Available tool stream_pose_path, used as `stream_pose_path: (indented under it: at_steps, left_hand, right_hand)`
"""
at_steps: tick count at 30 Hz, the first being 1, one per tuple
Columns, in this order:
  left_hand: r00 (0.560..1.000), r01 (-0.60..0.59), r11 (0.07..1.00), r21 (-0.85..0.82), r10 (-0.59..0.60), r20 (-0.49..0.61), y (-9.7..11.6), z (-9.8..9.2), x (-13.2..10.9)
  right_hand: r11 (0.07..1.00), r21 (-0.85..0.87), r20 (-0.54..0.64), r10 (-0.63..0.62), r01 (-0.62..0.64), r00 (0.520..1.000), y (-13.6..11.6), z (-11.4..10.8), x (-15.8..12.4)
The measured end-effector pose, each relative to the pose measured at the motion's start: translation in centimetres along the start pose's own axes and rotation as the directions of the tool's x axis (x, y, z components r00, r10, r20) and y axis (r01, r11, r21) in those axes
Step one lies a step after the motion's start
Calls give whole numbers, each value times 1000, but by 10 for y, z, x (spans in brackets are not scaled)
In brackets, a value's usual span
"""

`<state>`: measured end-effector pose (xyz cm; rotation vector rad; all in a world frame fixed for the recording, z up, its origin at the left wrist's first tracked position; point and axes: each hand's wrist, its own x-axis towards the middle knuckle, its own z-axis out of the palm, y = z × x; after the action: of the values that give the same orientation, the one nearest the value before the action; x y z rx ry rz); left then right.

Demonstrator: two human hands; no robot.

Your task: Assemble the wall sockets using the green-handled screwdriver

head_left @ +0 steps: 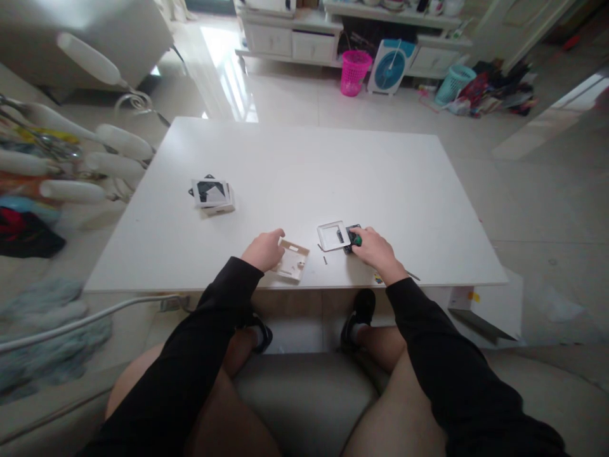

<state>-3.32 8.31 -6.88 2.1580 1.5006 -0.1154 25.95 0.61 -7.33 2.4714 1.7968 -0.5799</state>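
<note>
My left hand [264, 251] is closed on the left edge of a shallow cream plastic box [295, 261], open side up at the table's front edge. To the right, my right hand [375, 249] has its fingers curled round the green handle [358, 241] of what looks like a screwdriver; a thin metal shaft [413, 275] shows past the wrist. Under those fingertips is a black plate [349, 246], partly hidden. A white square frame [324, 238] overlaps the plate, with a small dark piece inside its opening. A small metal screw [325, 260] lies in front of the frame.
A stack of white frames and black plates [212, 195] sits at the table's left. A small colourful item [378, 278] lies by the front edge of the white table [295, 158]. A lamp with white shades [124, 141] stands beyond the left edge.
</note>
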Motion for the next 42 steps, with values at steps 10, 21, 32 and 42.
stream_pose_path:
  at_steps: [10, 21, 32, 42]
  left_hand:
    - [995, -51, 998, 30, 48, 85, -1, 8, 1]
    - [994, -38, 996, 80, 30, 105, -1, 14, 3]
    - [1000, 3, 1000, 23, -3, 17, -2, 19, 11]
    - [995, -101, 992, -79, 101, -8, 12, 27, 9]
  right_hand:
    - [991, -113, -3, 72, -72, 997, -3, -2, 1]
    - [978, -134, 29, 164, -159, 986, -1, -7, 2]
    - [983, -58, -58, 171, -174, 984, -6, -24, -2]
    - [986, 97, -135, 145, -133, 980, -19, -29, -6]
